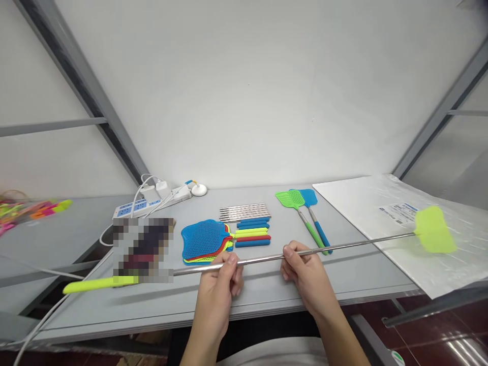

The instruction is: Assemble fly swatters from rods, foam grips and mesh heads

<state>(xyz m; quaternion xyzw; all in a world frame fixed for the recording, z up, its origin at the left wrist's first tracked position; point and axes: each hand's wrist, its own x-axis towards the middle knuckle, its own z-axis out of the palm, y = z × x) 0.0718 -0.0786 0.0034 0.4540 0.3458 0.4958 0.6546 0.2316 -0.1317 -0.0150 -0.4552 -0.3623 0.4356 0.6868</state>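
Note:
A telescopic fly swatter (263, 258) is stretched out across the front of the table, its metal rod drawn long. Its yellow-green handle (99, 284) points left and its yellow-green head (434, 229) is at the right. My left hand (221, 279) is closed around the rod left of centre. With thumb and fingers my right hand (301, 267) pinches the rod farther right. Behind my left hand lie stacked swatter heads (204, 239), blue on top, beside several coloured handles (252, 236) and a row of metal rods (244, 211).
Green (305, 218) and blue (318, 223) swatters lie behind my right hand. A white package (366, 208) covers the table's right side. At the left are a power strip (133, 207) with cables, a white round object (199, 189) and a blurred-out item (143, 249).

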